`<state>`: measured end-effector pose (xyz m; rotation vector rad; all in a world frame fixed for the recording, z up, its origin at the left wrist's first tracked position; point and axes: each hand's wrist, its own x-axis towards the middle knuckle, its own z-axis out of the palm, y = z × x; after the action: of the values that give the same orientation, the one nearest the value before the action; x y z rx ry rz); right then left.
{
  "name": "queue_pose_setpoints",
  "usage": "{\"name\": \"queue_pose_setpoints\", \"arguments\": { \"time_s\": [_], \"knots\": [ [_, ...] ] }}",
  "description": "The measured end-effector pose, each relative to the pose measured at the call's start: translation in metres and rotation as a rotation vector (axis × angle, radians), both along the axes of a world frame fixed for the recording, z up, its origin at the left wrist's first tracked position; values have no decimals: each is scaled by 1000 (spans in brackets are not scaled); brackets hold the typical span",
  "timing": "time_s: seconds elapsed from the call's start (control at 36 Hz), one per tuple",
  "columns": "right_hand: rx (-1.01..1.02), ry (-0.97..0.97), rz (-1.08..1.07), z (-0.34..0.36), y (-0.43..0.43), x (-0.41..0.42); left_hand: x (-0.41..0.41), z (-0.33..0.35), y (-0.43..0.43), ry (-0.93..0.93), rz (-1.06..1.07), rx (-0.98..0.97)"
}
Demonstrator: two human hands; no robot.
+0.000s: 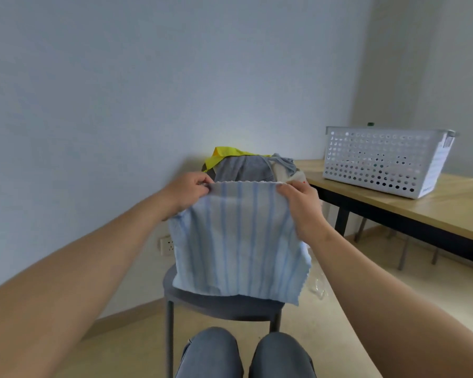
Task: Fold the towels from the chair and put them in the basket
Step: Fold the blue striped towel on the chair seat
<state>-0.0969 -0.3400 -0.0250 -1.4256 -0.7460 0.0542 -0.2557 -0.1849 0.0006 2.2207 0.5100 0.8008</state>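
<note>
Striped towel: a person holds the blue-striped towel (238, 241) up by its top edge in front of the chair (224, 304), with the lower hem draped onto the seat.
Left hand: the left hand (187, 190) has its fingers (201, 184) pinched on the towel's 10 o'clock corner.
Right hand: the right hand (302, 205) has its fingers (287, 190) gripping the 2 o'clock corner.
Fold: best done by keeping the top edge taut and bringing corner to corner, so that the stripes line up before creasing.
Basket: the white perforated basket (380, 162) stands on the tabletop (421, 203) at 2 o'clock, well apart from the chair.
Pile: yellow and grey cloths (246, 166) are heaped at 12 o'clock behind the towel, and their number cannot be counted.
Hidden: the towel covers most of the seat and chair back. The basket's contents show only dimly through its holes. Whether the towel is already doubled cannot be told.
</note>
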Motion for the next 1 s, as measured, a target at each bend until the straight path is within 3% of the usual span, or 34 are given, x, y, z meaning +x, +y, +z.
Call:
{"name": "queue_pose_setpoints", "arguments": {
  "time_s": [0.19,0.44,0.53,0.72,1.0],
  "knots": [
    [14,-104,20,12,-4,-13,-15,15,-7,95,7,52],
    [-224,-253,-106,-15,-2,3,-23,-8,5,599,-7,315],
    [-289,-243,-98,-35,1,13,-19,-23,15,681,10,359],
    [-520,-204,-133,-72,16,41,8,-61,55,717,65,359],
    [-717,-228,-268,-117,66,99,67,-117,124,660,108,151]
  ]
}}
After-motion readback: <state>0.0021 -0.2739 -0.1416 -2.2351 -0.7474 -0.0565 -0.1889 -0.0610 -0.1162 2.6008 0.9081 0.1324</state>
